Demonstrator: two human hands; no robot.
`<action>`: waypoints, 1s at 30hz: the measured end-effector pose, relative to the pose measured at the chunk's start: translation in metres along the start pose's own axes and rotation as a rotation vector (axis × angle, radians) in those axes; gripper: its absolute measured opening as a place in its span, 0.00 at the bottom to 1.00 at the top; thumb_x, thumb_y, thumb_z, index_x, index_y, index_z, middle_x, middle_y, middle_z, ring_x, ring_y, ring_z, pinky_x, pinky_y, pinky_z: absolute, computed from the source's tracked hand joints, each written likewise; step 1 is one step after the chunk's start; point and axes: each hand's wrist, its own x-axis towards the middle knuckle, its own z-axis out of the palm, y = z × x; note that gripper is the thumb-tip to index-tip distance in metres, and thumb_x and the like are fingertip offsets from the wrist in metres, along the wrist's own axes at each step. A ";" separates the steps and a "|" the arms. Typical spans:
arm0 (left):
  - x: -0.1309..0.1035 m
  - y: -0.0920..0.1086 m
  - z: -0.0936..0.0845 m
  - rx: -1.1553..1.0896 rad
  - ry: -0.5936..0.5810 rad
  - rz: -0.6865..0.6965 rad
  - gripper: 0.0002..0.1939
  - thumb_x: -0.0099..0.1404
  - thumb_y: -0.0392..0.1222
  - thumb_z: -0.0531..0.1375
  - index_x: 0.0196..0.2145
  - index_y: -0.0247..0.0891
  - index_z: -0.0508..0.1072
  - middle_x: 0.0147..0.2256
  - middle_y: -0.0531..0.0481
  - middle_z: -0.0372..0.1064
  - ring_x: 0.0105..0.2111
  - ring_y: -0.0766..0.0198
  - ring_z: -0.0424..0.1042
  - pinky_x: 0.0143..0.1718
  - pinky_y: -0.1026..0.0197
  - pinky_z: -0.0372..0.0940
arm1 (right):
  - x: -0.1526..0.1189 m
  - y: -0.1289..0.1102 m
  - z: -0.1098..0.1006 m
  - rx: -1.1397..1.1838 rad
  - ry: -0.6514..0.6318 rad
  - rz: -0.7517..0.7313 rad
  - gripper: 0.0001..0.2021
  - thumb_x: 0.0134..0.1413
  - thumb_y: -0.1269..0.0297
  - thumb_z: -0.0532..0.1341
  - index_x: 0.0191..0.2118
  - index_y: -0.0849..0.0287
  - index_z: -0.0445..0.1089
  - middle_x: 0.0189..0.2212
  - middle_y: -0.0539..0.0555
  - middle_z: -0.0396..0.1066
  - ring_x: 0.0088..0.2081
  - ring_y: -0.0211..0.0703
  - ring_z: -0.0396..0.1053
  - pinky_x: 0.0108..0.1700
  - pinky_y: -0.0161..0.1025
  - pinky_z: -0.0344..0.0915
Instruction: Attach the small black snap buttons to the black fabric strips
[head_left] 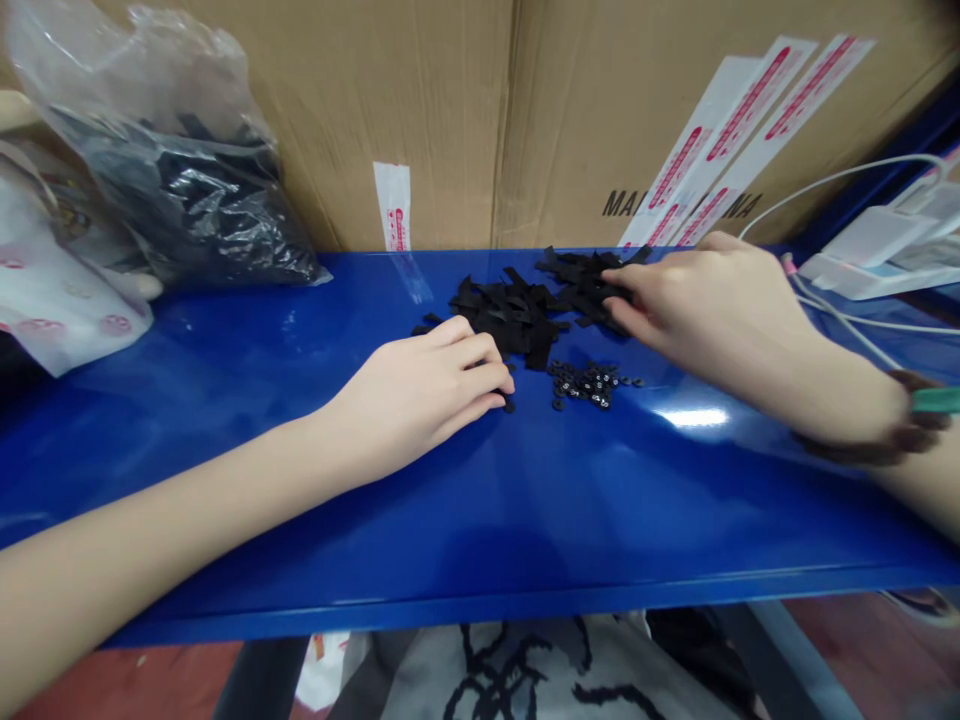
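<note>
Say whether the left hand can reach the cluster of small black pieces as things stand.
Probably yes: the cluster of small black pieces lies on the table just beyond the fingers of the left hand, with nothing visible blocking the way. The right hand is at the black strips.

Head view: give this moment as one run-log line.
left hand: near small pieces | right hand: at black strips | surface: blue table

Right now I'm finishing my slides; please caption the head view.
Left hand beside small black pieces, right hand at black strips, over a blue tabletop.
</note>
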 end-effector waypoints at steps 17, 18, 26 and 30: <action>0.001 -0.002 0.003 -0.096 -0.023 -0.078 0.10 0.71 0.42 0.51 0.40 0.41 0.72 0.39 0.53 0.70 0.41 0.62 0.65 0.40 0.62 0.64 | -0.010 -0.027 -0.005 0.430 0.194 -0.565 0.15 0.66 0.63 0.49 0.39 0.59 0.73 0.33 0.53 0.71 0.31 0.43 0.64 0.38 0.40 0.60; 0.001 -0.002 0.002 -0.103 -0.029 -0.082 0.10 0.71 0.42 0.51 0.40 0.40 0.72 0.38 0.53 0.70 0.41 0.62 0.65 0.40 0.62 0.63 | -0.010 -0.028 -0.005 0.428 0.201 -0.566 0.15 0.66 0.64 0.49 0.38 0.60 0.73 0.32 0.53 0.70 0.31 0.43 0.63 0.37 0.40 0.60; 0.002 0.000 0.001 -0.126 -0.044 -0.109 0.08 0.71 0.40 0.52 0.39 0.40 0.71 0.37 0.54 0.70 0.39 0.63 0.65 0.38 0.63 0.62 | -0.011 -0.029 -0.007 0.422 0.198 -0.544 0.13 0.65 0.63 0.52 0.39 0.59 0.73 0.31 0.52 0.70 0.32 0.43 0.64 0.39 0.40 0.60; 0.002 0.001 0.000 -0.143 -0.036 -0.103 0.08 0.71 0.39 0.52 0.41 0.40 0.71 0.38 0.54 0.70 0.39 0.63 0.65 0.38 0.63 0.62 | -0.011 -0.028 -0.007 0.431 0.181 -0.528 0.13 0.65 0.63 0.52 0.39 0.59 0.74 0.31 0.52 0.70 0.32 0.44 0.64 0.39 0.40 0.59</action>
